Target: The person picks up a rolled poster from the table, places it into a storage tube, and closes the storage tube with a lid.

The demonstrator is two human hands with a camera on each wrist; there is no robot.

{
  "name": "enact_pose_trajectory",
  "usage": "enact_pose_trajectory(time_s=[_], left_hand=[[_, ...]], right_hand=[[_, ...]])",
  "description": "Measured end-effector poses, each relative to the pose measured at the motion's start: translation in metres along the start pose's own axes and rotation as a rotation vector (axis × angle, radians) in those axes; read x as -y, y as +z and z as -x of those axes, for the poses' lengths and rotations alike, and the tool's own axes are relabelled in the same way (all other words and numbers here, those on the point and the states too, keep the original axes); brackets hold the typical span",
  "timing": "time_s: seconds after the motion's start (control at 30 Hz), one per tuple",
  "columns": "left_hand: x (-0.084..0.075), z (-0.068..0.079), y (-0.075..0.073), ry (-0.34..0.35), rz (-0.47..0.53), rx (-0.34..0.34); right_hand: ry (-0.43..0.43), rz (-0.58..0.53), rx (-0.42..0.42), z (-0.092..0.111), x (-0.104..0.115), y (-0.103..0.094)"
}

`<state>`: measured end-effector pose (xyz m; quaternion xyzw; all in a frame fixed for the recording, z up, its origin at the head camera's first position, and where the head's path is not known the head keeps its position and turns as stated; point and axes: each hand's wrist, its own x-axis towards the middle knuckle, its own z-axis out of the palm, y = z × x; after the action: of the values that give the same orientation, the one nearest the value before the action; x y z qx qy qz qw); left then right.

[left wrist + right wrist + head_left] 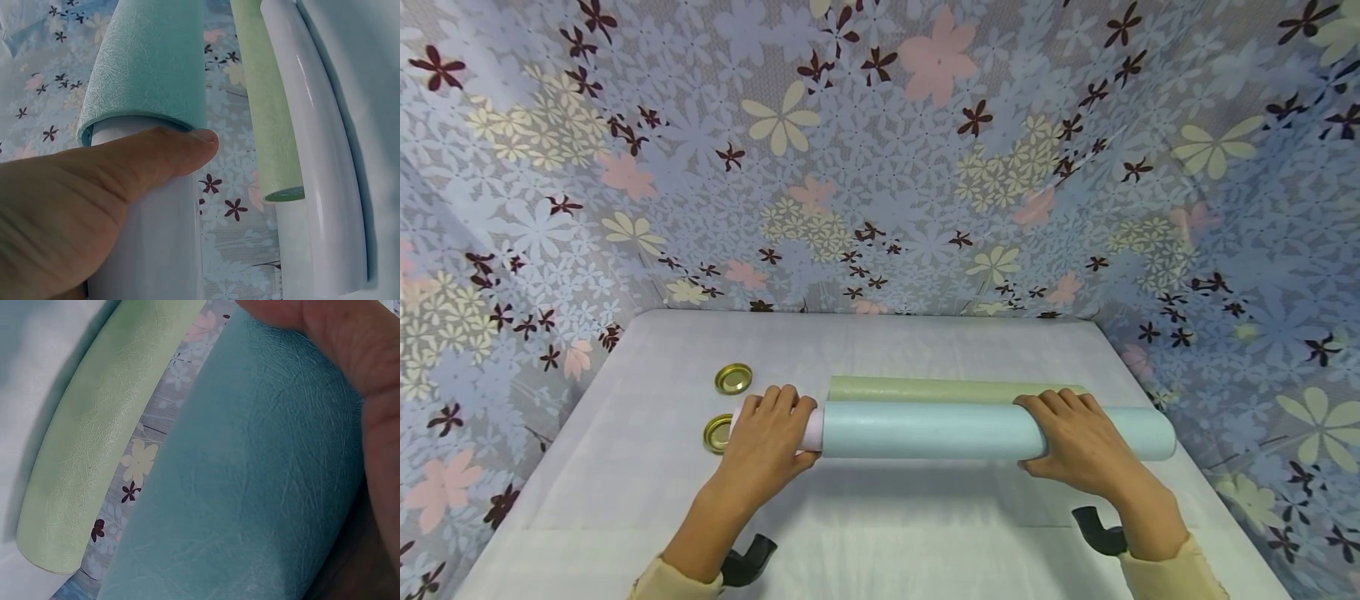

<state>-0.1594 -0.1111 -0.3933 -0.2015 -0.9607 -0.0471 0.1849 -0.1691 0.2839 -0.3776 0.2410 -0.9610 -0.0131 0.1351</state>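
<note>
A light blue tube (925, 430) with a creased, textured surface lies sideways between my two hands. Out of its left end comes a narrower smooth white tube (150, 244), which my left hand (769, 429) grips. The left thumb lies across the white tube, its tip right at the blue tube's rim. My right hand (1070, 437) is wrapped over the blue tube towards its right end. Behind it is a pale green tube (955, 389); in the left wrist view another white tube (325, 156) lies alongside this green one. The far fingers of both hands are partly hidden.
Two round gold lids (733, 379) are on the left of the white-covered table (647, 400), one partly behind the left hand. Black curved pieces (750, 560) show beside both wrists. Flower-patterned cloth (880, 167) surrounds the table at the back and sides.
</note>
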Motion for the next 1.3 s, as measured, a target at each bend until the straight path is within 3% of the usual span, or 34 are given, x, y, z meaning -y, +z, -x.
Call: enact_pose_trajectory(time_s=[0.83, 1.13, 1.3], left_hand=[[0.001, 0.001, 0.002, 0.021, -0.01, -0.004], [0.001, 0.003, -0.004, 0.011, -0.019, 0.054], [0.003, 0.006, -0.011, 0.013, -0.026, 0.049]], right_hand=[[-0.017, -0.008, -0.025, -0.001, 0.001, 0.002], [-0.01, -0.004, -0.022, 0.001, -0.002, 0.004], [0.003, 0.001, -0.003, 0.002, -0.004, 0.004]])
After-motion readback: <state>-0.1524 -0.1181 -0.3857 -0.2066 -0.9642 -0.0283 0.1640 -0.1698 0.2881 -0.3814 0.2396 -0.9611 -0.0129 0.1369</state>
